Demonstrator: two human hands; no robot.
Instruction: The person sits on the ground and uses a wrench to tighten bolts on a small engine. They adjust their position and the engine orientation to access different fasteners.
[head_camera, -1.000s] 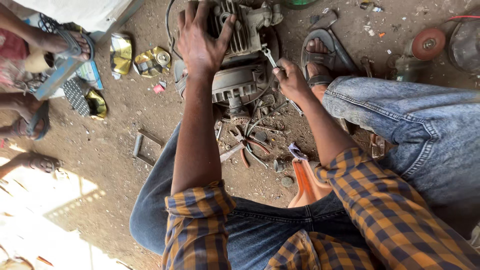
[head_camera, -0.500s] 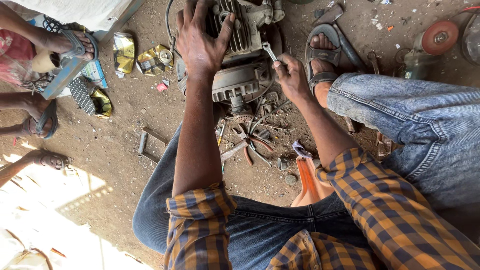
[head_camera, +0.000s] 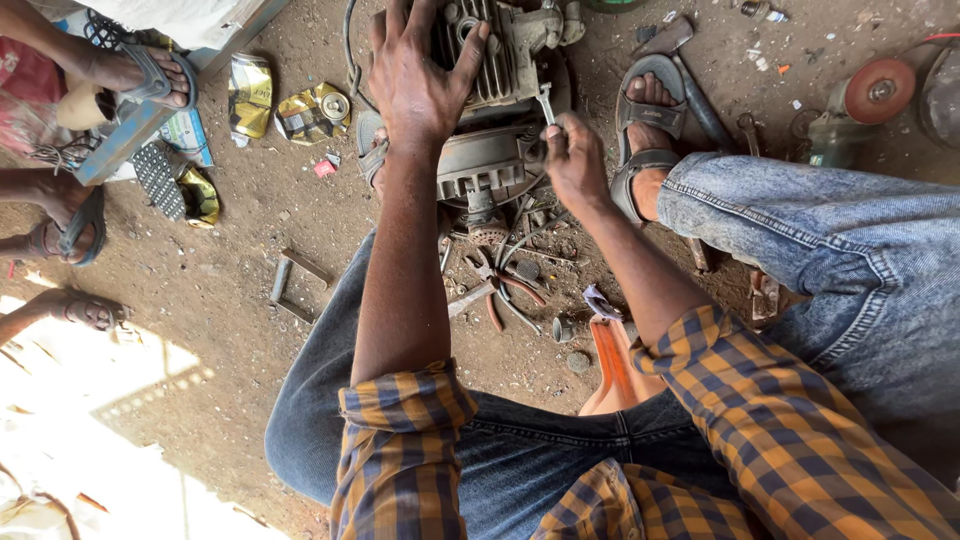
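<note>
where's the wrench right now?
In the head view, the wrench is in the right hand, upper centre, against the right side of the engine, beside the sandalled foot.

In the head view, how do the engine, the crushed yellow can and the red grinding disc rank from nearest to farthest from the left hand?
1. Engine: directly under the left hand, which rests on its fins.
2. Crushed yellow can: on the dirt just to the hand's left.
3. Red grinding disc: far right, beyond the right hand and the sandalled foot.
</note>
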